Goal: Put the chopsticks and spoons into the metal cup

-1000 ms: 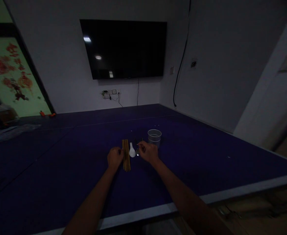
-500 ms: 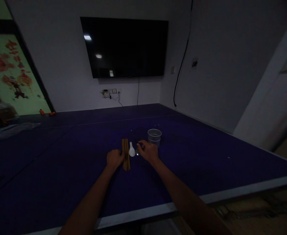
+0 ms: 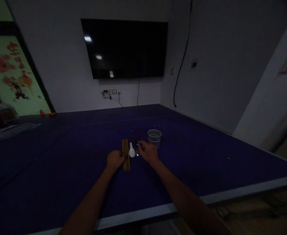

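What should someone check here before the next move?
1. Chopsticks lined up side by side: ok.
2. Left grip at the chopsticks: ok, thumb over their left edge.
3. White soup spoon apart from the right grip: ok, gap visible.
4. Right grip holding something: cannot tell, too dark.
5. Metal cup upright: ok, opening upward.
6. Lighting: not ok, dim.

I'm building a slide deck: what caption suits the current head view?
Left hand at the chopsticks, right hand near a grey cup, white spoon between.
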`<state>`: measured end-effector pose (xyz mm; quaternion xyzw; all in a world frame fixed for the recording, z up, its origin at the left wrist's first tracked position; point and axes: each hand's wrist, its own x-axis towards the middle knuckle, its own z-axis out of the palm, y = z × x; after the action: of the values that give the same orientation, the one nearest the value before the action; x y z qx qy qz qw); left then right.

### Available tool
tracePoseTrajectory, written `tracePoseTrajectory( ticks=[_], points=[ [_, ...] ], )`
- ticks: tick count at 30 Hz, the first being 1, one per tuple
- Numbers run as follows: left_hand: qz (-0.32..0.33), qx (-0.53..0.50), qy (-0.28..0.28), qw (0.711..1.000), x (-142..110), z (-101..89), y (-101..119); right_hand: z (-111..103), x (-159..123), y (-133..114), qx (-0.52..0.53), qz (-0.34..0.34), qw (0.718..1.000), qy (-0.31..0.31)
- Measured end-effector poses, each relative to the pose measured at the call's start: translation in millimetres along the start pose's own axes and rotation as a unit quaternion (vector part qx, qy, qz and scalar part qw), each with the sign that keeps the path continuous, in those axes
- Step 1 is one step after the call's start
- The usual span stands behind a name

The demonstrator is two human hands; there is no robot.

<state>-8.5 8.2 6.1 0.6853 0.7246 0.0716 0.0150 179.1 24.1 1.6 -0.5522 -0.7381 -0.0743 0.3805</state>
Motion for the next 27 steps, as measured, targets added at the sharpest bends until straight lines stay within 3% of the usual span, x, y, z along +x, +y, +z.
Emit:
tracePoseTrajectory(
  ticks=[27],
  points=[
    [0.012, -0.007, -0.003, 1.000, 0.3, 3.1, 1.7, -1.9, 0.1, -2.6, -0.014, 0.002, 1.000, -0.021]
  ],
)
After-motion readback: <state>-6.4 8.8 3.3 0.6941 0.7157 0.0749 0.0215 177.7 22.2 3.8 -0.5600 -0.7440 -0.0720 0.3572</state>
